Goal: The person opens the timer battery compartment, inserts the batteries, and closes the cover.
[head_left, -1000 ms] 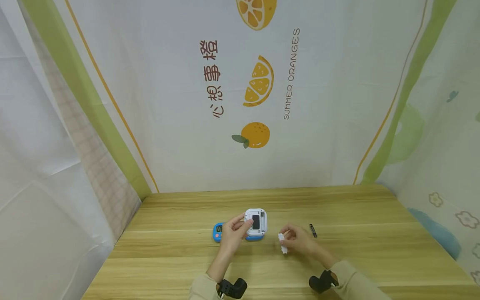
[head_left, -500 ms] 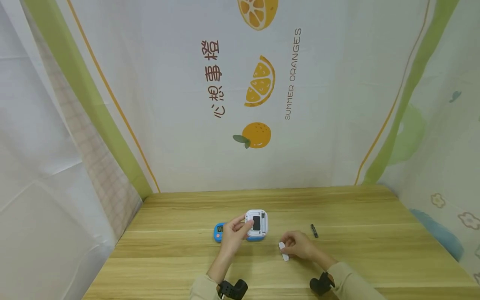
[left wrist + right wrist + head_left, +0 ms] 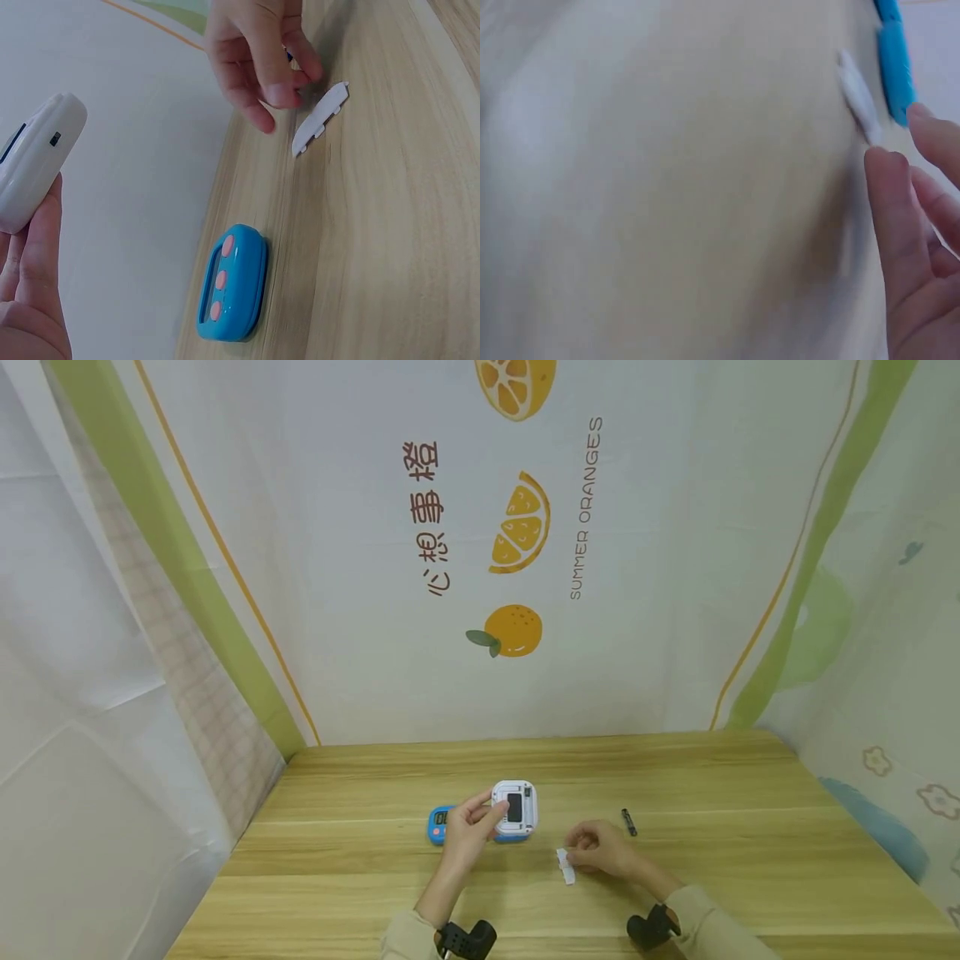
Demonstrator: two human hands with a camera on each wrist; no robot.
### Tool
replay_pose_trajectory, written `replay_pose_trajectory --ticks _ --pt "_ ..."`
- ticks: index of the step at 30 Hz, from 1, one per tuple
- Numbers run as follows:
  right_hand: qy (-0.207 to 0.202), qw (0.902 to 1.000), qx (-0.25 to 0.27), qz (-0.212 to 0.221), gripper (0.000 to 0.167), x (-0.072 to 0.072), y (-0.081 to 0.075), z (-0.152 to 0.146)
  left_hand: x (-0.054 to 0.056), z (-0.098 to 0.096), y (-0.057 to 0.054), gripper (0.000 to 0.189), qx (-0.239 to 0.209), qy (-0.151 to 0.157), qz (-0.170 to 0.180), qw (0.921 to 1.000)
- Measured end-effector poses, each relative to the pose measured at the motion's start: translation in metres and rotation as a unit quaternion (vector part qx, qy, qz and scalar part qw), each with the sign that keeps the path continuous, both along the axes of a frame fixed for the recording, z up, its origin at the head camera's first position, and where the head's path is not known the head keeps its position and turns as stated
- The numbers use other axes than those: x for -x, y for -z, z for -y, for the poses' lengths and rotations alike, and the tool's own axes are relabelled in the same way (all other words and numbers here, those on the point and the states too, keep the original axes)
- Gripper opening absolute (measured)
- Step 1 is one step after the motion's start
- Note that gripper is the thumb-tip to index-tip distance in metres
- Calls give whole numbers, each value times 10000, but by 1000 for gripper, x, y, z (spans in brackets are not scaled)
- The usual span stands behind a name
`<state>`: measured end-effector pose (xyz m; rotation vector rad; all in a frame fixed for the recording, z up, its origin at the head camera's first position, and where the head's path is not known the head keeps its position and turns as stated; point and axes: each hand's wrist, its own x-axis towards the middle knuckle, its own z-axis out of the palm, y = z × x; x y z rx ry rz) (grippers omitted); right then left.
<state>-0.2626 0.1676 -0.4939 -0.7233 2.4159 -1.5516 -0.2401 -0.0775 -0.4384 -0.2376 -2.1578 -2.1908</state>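
Note:
My left hand [image 3: 467, 835] holds up a white digital timer [image 3: 528, 822], thumb on its back. That back has a dark rectangle and an uncovered battery slot at the right. Flat on the table lies a white battery cover [image 3: 566, 867], a thin strip with small tabs in the left wrist view. Just right of it is my right hand [image 3: 606, 850], its fingers bent loosely and apart from the cover in the left wrist view [image 3: 259, 52]. The right wrist view is blurred, with the cover [image 3: 860, 97] beyond the fingertips.
A blue timer [image 3: 437, 825] with pink buttons lies left of my left hand, partly hidden by it. Another blue thing [image 3: 513, 838] shows beneath the white timer. A dark AAA-like battery [image 3: 628, 822] lies to the right on the wooden table [image 3: 337, 877]. A printed curtain hangs behind.
The right hand has lowered the battery cover to the table, let go of it and drawn slightly right. The left hand keeps the white timer in nearly the same place.

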Motion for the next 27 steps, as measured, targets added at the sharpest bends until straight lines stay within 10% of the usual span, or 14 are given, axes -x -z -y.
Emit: replay_pose_trajectory --ticks 4,13,27 --pt "155 9974 316 -630 27 5 -7 -18 0 0 0 46 -55 14 44 10000" --pt "1279 9910 -380 -114 36 15 -22 -58 -7 0 -10 44 -110 97 167 9998" --pt "1592 9855 -493 318 55 16 -1 -81 -16 -2 -23 41 -78 134 168 9997"
